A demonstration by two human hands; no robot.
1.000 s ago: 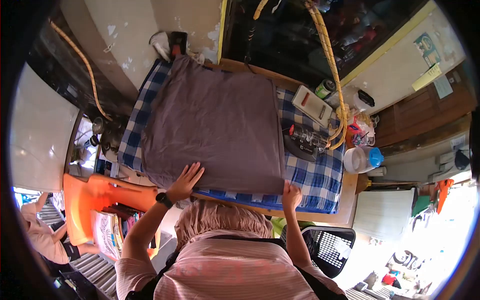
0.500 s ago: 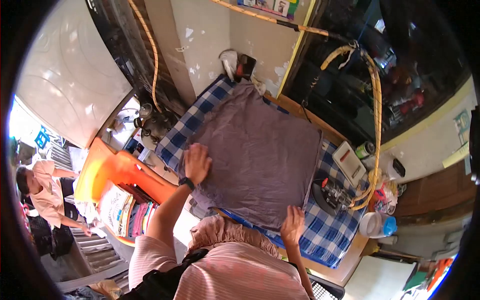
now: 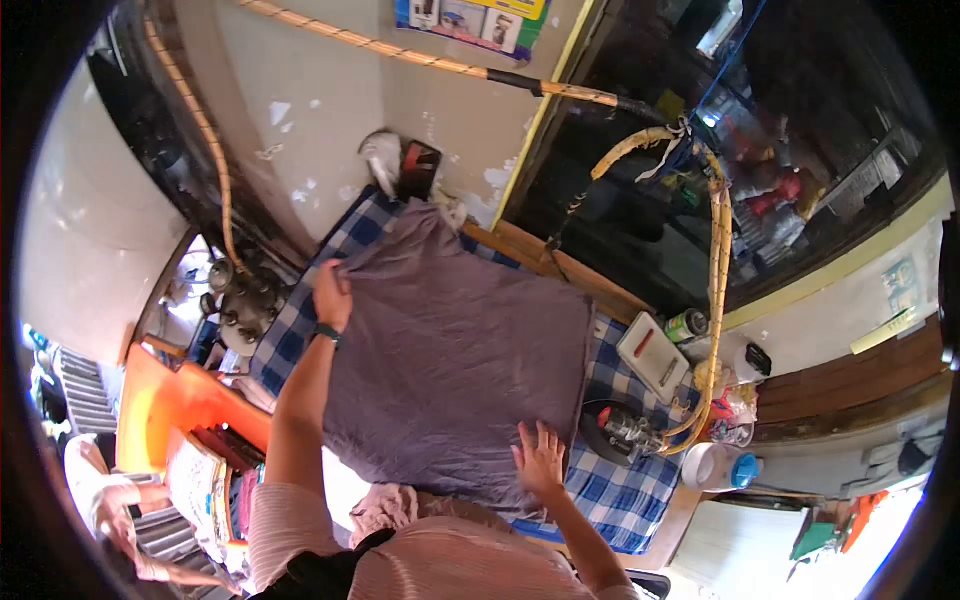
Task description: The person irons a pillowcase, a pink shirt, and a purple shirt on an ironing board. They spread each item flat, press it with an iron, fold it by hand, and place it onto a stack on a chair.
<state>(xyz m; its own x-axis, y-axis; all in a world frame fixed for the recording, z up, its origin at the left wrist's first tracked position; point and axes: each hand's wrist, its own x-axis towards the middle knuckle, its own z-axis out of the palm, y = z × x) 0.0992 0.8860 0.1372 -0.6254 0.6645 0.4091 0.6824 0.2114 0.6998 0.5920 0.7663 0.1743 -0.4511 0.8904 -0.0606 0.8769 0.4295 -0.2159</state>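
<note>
Evidently the grey-purple cloth [image 3: 460, 370] lies spread over the middle of the blue checked cover [image 3: 620, 490] on the surface, flat but lightly creased. The right hand [image 3: 541, 460] rests on it by the cover's near edge, fingers splayed and released, likely pinning it. The left hand [image 3: 333, 290] pinches its corner at the cover's far-left side, seemingly pulling it taut.

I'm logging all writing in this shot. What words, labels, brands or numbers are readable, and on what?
No text can be read.
On the poster on the wall: print too small.
On the can: label blurred.
On the yellow note and green sticker: too small.
On the printed sheets by the orange chair: blurred.
On the purple cloth: no print.
</note>
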